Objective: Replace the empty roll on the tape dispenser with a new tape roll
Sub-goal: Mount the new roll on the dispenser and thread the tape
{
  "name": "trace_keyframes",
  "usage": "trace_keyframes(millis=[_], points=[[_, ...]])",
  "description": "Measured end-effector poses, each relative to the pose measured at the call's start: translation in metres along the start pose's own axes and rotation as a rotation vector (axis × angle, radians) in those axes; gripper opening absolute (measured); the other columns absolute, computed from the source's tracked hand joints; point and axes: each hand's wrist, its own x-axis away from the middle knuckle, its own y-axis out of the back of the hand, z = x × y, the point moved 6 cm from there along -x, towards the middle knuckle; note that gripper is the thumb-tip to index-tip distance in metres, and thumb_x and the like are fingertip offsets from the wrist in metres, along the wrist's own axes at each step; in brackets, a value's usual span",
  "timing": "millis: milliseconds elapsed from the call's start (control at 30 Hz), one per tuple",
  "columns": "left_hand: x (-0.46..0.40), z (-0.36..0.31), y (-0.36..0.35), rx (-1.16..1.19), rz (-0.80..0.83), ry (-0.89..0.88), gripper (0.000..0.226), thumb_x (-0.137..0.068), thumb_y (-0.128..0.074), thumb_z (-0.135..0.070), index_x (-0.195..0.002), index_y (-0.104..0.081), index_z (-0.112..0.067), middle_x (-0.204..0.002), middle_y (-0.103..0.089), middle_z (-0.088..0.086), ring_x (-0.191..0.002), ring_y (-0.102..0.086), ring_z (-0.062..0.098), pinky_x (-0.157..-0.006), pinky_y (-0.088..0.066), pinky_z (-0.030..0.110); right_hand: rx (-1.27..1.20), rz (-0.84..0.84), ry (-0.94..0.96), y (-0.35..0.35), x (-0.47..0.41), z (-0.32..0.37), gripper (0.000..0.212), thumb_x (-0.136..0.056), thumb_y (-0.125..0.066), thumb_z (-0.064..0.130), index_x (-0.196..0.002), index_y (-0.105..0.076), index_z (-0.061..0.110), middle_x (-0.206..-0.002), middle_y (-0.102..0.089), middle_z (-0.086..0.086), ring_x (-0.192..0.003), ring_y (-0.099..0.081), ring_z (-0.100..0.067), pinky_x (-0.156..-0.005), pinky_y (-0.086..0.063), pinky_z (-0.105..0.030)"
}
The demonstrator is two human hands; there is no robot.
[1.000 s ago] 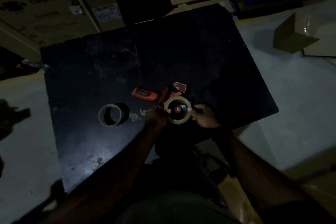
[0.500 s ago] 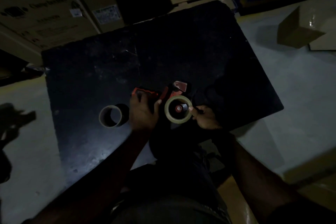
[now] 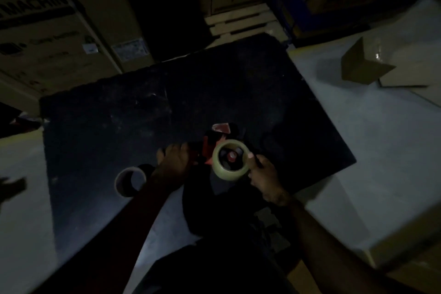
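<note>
A red tape dispenser (image 3: 212, 143) lies on the black table (image 3: 119, 126) near its front edge. A pale new tape roll (image 3: 216, 162) sits around the dispenser's red hub. My right hand (image 3: 261, 172) pinches the roll's right rim. My left hand (image 3: 173, 160) is closed over the dispenser's handle, hiding it. An empty cardboard core (image 3: 130, 181) stands on the table to the left of my left forearm.
Large cardboard boxes (image 3: 47, 31) stand behind the table, with a wooden pallet (image 3: 241, 24) at the back. An open carton (image 3: 365, 69) lies on the pale floor at the right. The scene is very dark.
My left hand left the roll's left rim and moved left onto the dispenser's handle. My right hand has stayed on the roll. The view has shifted slightly.
</note>
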Motion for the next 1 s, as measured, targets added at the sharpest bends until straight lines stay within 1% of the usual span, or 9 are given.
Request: trace_keyframes(millis=[167, 233, 267, 333, 400, 467, 633, 800, 1000], points=[[0.005, -0.014, 0.067, 0.115, -0.175, 0.053, 0.036, -0.081, -0.043, -0.033, -0.091, -0.067, -0.008, -0.084, -0.065, 0.011, -0.079, -0.064, 0.031, -0.087, -0.047, 0.054, 0.192, -0.289, 0.393, 0.053, 0.02, 0.112, 0.059, -0.097, -0.058, 0.058, -0.139, -0.058, 0.016, -0.134, -0.061, -0.015, -0.117, -0.064, -0.031, -0.096, -0.053, -0.041], [0.005, -0.016, 0.08, 0.098, -0.223, -0.008, 0.017, -0.076, -0.061, -0.019, -0.092, -0.065, -0.013, -0.085, -0.064, 0.007, -0.079, -0.063, 0.029, -0.088, -0.045, 0.05, 0.204, -0.237, 0.531, 0.062, 0.025, 0.158, 0.058, -0.097, -0.059, 0.059, -0.137, -0.06, 0.017, -0.13, -0.06, -0.013, -0.115, -0.063, -0.029, -0.095, -0.053, -0.041], [0.005, -0.016, 0.082, 0.115, -0.207, -0.014, 0.023, -0.072, -0.071, -0.014, -0.094, -0.063, -0.015, -0.088, -0.064, 0.004, -0.081, -0.062, 0.028, -0.09, -0.04, 0.048, 0.233, -0.201, 0.585, 0.065, 0.024, 0.176, 0.061, -0.093, -0.061, 0.063, -0.135, -0.062, 0.019, -0.127, -0.062, -0.012, -0.114, -0.063, -0.029, -0.096, -0.054, -0.043], [0.006, -0.015, 0.089, 0.112, -0.2, -0.006, 0.034, -0.071, -0.083, -0.02, -0.098, -0.062, -0.021, -0.092, -0.062, -0.001, -0.085, -0.06, 0.023, -0.091, -0.028, 0.043, 0.393, -0.059, 0.644, 0.065, 0.021, 0.203, 0.069, -0.083, -0.062, 0.073, -0.134, -0.064, 0.026, -0.122, -0.066, -0.005, -0.113, -0.064, -0.025, -0.096, -0.055, -0.042], [0.005, -0.015, 0.098, 0.092, -0.197, 0.013, 0.038, -0.07, -0.086, -0.031, -0.1, -0.064, -0.023, -0.094, -0.064, -0.003, -0.086, -0.061, 0.021, -0.089, -0.024, 0.04, 0.503, 0.206, 0.57, 0.061, 0.015, 0.215, 0.067, -0.083, -0.071, 0.068, -0.136, -0.064, 0.027, -0.116, -0.07, 0.002, -0.107, -0.067, -0.016, -0.096, -0.055, -0.038], [0.007, -0.017, 0.108, 0.108, -0.188, 0.008, 0.041, -0.072, -0.086, -0.033, -0.105, -0.064, -0.022, -0.101, -0.065, -0.002, -0.093, -0.062, 0.023, -0.094, -0.024, 0.041, 0.538, 0.422, 0.492, 0.061, 0.013, 0.218, 0.062, -0.085, -0.078, 0.055, -0.136, -0.066, 0.021, -0.109, -0.074, 0.005, -0.103, -0.07, -0.01, -0.097, -0.053, -0.03], [0.016, -0.023, 0.127, 0.191, -0.162, 0.057, 0.04, -0.091, -0.071, -0.038, -0.125, -0.06, -0.022, -0.122, -0.06, -0.001, -0.116, -0.054, 0.024, -0.106, -0.022, 0.044, 0.548, 0.516, 0.477, 0.063, 0.013, 0.224, 0.056, -0.085, -0.079, 0.05, -0.129, -0.073, 0.016, -0.121, -0.077, 0.002, -0.117, -0.07, -0.012, -0.103, -0.051, -0.027], [0.029, -0.034, 0.143, 0.247, -0.1, 0.081, 0.04, -0.095, -0.062, -0.049, -0.121, -0.054, -0.021, -0.124, -0.059, -0.001, -0.119, -0.051, 0.022, -0.109, -0.021, 0.042, 0.458, 0.614, 0.493, 0.063, 0.025, 0.224, 0.034, -0.089, -0.08, 0.037, -0.108, -0.081, 0.008, -0.11, -0.082, -0.006, -0.113, -0.074, -0.019, -0.1, -0.054, -0.026], [0.039, -0.046, 0.157, 0.466, 0.087, 0.128, 0.018, -0.096, -0.044, -0.051, -0.106, -0.049, -0.037, -0.12, -0.064, -0.012, -0.125, -0.051, 0.015, -0.117, -0.014, 0.05, 0.363, 0.616, 0.567, 0.07, 0.034, 0.215, 0.04, -0.081, -0.088, 0.032, -0.109, -0.079, 0.005, -0.102, -0.082, -0.012, -0.104, -0.078, -0.026, -0.102, -0.058, -0.037]])
